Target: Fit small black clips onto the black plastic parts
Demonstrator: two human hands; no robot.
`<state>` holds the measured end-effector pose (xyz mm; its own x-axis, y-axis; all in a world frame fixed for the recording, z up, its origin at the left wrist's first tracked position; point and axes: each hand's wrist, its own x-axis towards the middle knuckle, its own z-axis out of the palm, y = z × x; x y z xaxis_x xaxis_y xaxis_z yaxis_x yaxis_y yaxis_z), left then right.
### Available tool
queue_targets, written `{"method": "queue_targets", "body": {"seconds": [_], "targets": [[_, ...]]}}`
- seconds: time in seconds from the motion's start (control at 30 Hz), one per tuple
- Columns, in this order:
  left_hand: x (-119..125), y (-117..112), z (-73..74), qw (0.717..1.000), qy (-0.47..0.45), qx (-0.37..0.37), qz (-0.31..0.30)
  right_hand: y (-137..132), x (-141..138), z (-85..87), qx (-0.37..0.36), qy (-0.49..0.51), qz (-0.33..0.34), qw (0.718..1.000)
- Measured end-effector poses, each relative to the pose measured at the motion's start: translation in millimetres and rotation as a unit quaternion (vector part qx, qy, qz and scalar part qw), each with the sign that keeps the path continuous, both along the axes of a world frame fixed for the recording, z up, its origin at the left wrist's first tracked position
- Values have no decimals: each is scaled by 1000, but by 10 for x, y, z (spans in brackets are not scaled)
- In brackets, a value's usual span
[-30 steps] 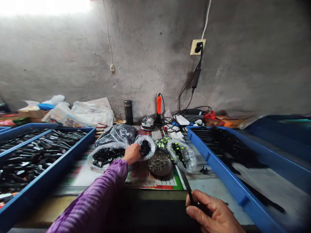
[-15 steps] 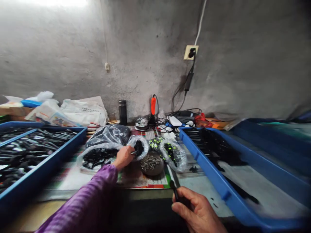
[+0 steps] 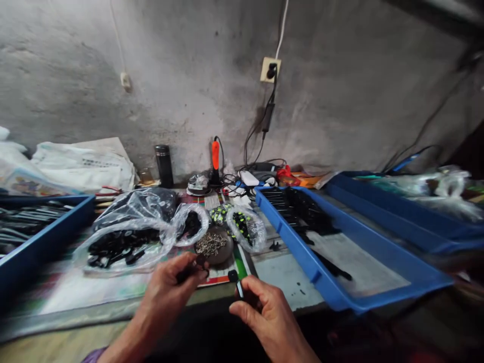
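Observation:
My left hand (image 3: 172,285) is closed in a pinch around a small black part (image 3: 204,266), partly hidden by the fingers. My right hand (image 3: 266,310) grips a slim black piece (image 3: 233,276) with a rounded head and a shiny stem; the rest of it disappears into the palm. Both hands are over the front edge of the table, a short gap between the two parts. Just beyond them stands a round dish (image 3: 226,254) of small metal screws (image 3: 212,244). A small clear bag (image 3: 204,219) of black parts is behind my left hand.
On the left lie a larger open bag (image 3: 81,257) of black pieces and a blue tray (image 3: 81,214) of long dark parts. A bag (image 3: 260,234) with black and yellow-green bits sits right of the dish. Another blue tray (image 3: 302,252) holds black pieces. An orange-handled tool (image 3: 215,155) stands behind.
My left hand has come back from the small bag with a small black part, towards my right hand. My right hand still holds its black piece, now raised slightly. The view has turned right.

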<state>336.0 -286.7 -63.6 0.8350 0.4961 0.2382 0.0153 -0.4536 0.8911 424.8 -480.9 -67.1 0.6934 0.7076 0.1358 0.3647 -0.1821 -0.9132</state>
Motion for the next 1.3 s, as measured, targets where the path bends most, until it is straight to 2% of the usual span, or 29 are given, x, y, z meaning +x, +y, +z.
{"method": "queue_targets", "body": {"seconds": [0.1,0.2,0.37,0.53,0.67,0.93,1.07,1.3], "targets": [[-104,-241,-26,993,-39,-109,-19,44,-99,-53,9,-28,10,1000],[-173,-380,-46,975,-71,-209,-22,80,-188,-103,18,-42,36,998],[-260,-449,-23,957,-83,-275,30,116,-281,-149,37,-52,62,996],[-340,-449,-18,950,-59,-304,46,140,-312,-222,43,-74,32,996],[-362,-452,-40,942,-71,-322,64,171,-351,-240,26,-54,55,997],[-399,-423,-122,947,-87,-306,42,219,-416,-234,7,-20,89,996],[-424,-412,-132,956,-54,-286,42,225,-445,-277,-1,-15,82,997],[-471,-412,-206,936,-32,-350,3,228,-472,-222,8,116,136,984]]}}
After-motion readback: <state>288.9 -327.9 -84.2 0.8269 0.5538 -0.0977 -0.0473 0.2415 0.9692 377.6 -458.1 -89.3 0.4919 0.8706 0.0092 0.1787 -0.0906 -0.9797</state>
